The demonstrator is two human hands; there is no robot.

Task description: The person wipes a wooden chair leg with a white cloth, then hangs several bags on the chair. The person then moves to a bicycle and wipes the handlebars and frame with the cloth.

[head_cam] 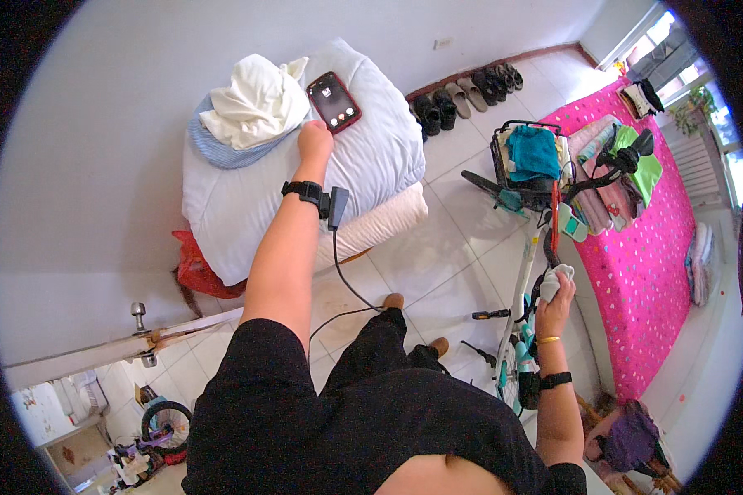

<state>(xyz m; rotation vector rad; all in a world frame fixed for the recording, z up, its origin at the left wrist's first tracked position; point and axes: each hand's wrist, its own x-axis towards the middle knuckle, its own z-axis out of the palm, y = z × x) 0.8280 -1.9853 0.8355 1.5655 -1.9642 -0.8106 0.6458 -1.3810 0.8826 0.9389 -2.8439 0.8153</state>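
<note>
My left hand [315, 145] is at the lower edge of a phone in a red case [334, 104], over a folded pale quilt [378, 142]. Its fingers are hidden from above, so I cannot tell whether it grips the phone. The phone's screen is lit. Beside that hand lies a crumpled cream cloth [257, 105] on a blue striped fabric piece [247, 154]. My right hand [554, 309] holds a small whitish cloth [556, 281] against or just above a bicycle [528, 266], near its dark saddle or handlebar part.
A front basket [498, 145] carries a folded teal towel [532, 153]. To the right, a pink bed cover [631, 297] bears folded textiles [600, 192]. Shoes [467, 96] line the wall. A cable [340, 266] hangs from my left wrist device. Another bicycle [161, 427] stands behind at lower left.
</note>
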